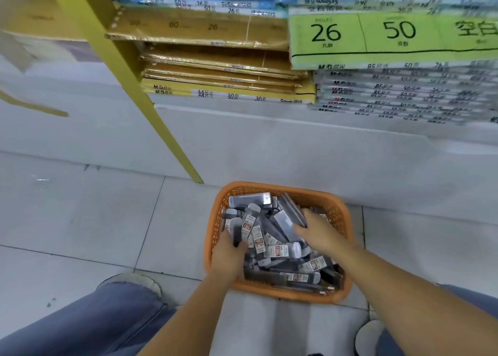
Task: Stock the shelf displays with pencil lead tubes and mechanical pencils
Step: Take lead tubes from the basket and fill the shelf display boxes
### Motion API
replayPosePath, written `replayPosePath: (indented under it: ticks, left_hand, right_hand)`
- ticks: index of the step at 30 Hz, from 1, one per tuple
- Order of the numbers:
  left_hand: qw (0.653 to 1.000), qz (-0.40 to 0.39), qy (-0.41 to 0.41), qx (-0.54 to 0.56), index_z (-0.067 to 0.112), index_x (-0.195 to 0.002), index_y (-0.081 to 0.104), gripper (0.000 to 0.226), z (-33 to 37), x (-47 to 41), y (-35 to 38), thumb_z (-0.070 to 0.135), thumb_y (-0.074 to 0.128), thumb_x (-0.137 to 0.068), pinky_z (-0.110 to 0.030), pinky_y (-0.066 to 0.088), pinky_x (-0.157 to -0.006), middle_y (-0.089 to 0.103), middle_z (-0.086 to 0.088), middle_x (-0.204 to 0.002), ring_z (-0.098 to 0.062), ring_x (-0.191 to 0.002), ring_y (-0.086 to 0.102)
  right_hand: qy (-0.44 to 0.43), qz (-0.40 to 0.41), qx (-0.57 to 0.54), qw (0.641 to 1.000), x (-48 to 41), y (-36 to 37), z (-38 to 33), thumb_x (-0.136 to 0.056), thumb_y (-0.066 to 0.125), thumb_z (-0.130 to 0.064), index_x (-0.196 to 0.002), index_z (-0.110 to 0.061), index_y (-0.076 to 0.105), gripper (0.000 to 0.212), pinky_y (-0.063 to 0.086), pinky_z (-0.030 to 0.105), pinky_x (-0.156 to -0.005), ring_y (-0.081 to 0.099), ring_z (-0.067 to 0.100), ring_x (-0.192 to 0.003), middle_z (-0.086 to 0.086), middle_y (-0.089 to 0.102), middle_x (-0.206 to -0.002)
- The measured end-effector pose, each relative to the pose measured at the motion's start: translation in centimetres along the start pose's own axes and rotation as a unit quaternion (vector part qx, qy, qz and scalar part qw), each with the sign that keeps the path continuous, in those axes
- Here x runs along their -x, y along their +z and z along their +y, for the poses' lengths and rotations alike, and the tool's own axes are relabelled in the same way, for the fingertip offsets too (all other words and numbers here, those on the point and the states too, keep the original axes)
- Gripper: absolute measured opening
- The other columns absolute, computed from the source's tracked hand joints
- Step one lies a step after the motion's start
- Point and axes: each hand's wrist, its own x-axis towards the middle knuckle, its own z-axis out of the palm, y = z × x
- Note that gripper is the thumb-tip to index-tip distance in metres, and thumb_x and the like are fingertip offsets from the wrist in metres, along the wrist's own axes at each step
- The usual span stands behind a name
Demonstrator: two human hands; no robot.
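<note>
An orange plastic basket (pixel 334 210) stands on the floor in front of me, filled with several grey pencil lead tubes (pixel 280 250) with red-and-white labels. My left hand (pixel 227 256) is at the basket's left side, its fingers curled round a dark tube (pixel 237 230) that stands upright in the pile. My right hand (pixel 316 230) reaches in from the right and grips a clear grey tube (pixel 289 212) that lies tilted near the basket's far side. No mechanical pencils can be told apart in the pile.
Stacks of wrapped loose-leaf paper packs (pixel 221 67) lie on the low white shelf base (pixel 269 145) behind the basket. A yellow shelf post (pixel 140 91) slants down to the floor just left of the basket. My knees and shoes frame the basket.
</note>
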Motion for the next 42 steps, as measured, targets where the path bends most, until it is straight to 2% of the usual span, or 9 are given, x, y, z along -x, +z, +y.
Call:
replayPosePath:
  ticks: [4,6,9,14,20,24,29,34,42]
  left_hand:
    - [0.981,-0.059,-0.004,0.186,0.014,-0.106,0.061,0.01,2.1,1.8,-0.8,0.013,0.065,-0.096,-0.031,0.062,-0.064,0.078,-0.003,-0.085,-0.012,-0.079,0.076]
    - [0.963,-0.099,0.015,0.25,0.014,-0.112,0.064,0.018,3.8,2.9,-1.2,0.016,0.068,-0.095,-0.048,0.063,-0.077,0.079,-0.003,-0.094,-0.019,-0.092,0.076]
    - [0.932,-0.178,0.045,0.312,0.015,-0.121,0.061,0.027,6.8,5.2,-1.8,0.021,0.068,-0.096,-0.042,0.063,-0.076,0.078,-0.003,-0.107,-0.019,-0.1,0.075]
    - [0.891,-0.265,0.149,0.338,0.015,-0.135,0.058,0.035,10.6,9.9,-3.1,0.018,0.06,-0.1,-0.064,0.051,-0.098,0.07,-0.013,-0.127,-0.035,-0.119,0.065]
    - [0.882,-0.27,0.189,0.337,0.011,-0.126,0.064,0.028,14.1,14.9,-6.3,0.013,0.06,-0.099,-0.051,0.06,-0.084,0.073,-0.015,-0.119,-0.034,-0.11,0.07]
    - [0.877,-0.266,0.229,0.33,0.008,-0.128,0.061,0.029,17.2,18.7,-8.3,0.015,0.057,-0.1,-0.053,0.06,-0.086,0.073,-0.021,-0.116,-0.039,-0.105,0.071]
    - [0.874,-0.246,0.252,0.335,0.011,-0.126,0.062,0.026,20.1,23.7,-10.7,0.015,0.054,-0.102,-0.046,0.062,-0.074,0.074,-0.02,-0.114,-0.036,-0.095,0.073]
    - [0.887,-0.19,0.266,0.327,0.019,-0.124,0.059,0.023,23.3,26.6,-13.2,0.016,0.058,-0.101,-0.05,0.062,-0.075,0.077,-0.017,-0.107,-0.034,-0.099,0.075]
    - [0.857,-0.15,0.295,0.394,0.027,-0.117,0.061,0.02,27.6,26.0,-13.4,0.023,0.064,-0.097,-0.053,0.062,-0.081,0.08,-0.006,-0.095,-0.03,-0.088,0.077]
  right_hand:
    - [-0.016,0.066,-0.052,0.996,2.1,-1.9,-1.1,-0.094,0.057,-0.025,-0.105,-0.017,0.055,0.014,0.054,0.035,-0.069,0.065,0.021,-0.079,0.005,0.065,-0.091]
    - [-0.039,0.099,-0.104,0.989,3.9,-2.7,-2.0,-0.093,0.058,-0.027,-0.1,-0.026,0.056,0.007,0.048,0.015,-0.06,0.063,0.001,-0.075,-0.002,0.063,-0.087]
    - [-0.069,0.142,-0.166,0.973,7.0,-4.0,-4.1,-0.089,0.061,-0.039,-0.086,-0.037,0.054,0.007,0.041,0.006,-0.051,0.056,-0.016,-0.064,-0.009,0.062,-0.079]
    - [-0.112,0.17,-0.223,0.953,11.5,-5.9,-7.2,-0.074,0.047,-0.075,-0.107,-0.061,0.047,0.036,0.055,0.037,-0.082,0.068,0.003,-0.089,-0.023,0.07,-0.096]
    - [-0.194,0.163,-0.263,0.931,17.5,-10.0,-10.9,-0.091,0.058,-0.049,-0.111,-0.038,0.044,0.026,0.05,0.011,-0.064,0.065,-0.009,-0.083,-0.018,0.067,-0.1]
    - [-0.236,0.176,-0.256,0.921,21.3,-13.0,-13.2,-0.097,0.056,-0.031,-0.109,-0.022,0.056,0.015,0.056,0.026,-0.069,0.068,0.011,-0.084,0.007,0.065,-0.105]
    - [-0.273,0.195,-0.222,0.916,25.2,-15.7,-15.5,-0.099,0.049,-0.037,-0.106,-0.024,0.045,0.015,0.039,0.014,-0.044,0.052,-0.004,-0.046,-0.001,0.059,-0.084]
    - [-0.325,0.213,-0.265,0.883,28.1,-18.9,-16.4,-0.094,0.063,-0.026,-0.104,-0.016,0.045,0.022,0.047,0.029,-0.044,0.068,0.023,-0.058,0.005,0.071,-0.09]
    - [-0.314,0.25,-0.315,0.86,26.8,-22.6,-19.1,-0.091,0.066,-0.027,-0.102,-0.027,0.067,0.011,0.056,0.026,-0.054,0.071,0.011,-0.07,-0.003,0.072,-0.088]
